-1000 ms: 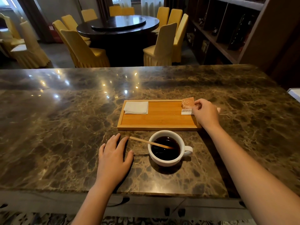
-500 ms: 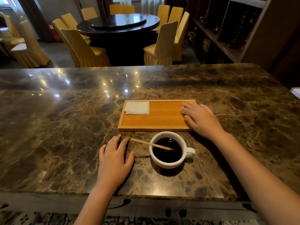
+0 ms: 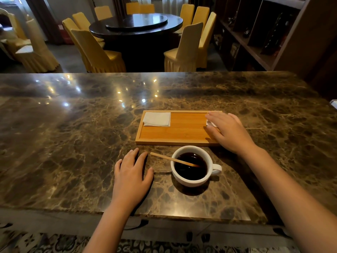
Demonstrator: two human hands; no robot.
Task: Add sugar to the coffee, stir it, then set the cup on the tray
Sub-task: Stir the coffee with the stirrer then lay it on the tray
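Head view: sugar packet [image 3: 209, 123] lies under right hand's [image 3: 230, 132] fingers [image 3: 211, 116].

No readable text, label, brand, number or sign is showing anywhere. The white packet [image 3: 209, 123] peeking out from under the right hand [image 3: 228, 131] on the tray [image 3: 175, 142] is showing no print that can be made out, and the napkin [image 3: 157, 119] and cup [image 3: 190, 180] are looking plain.
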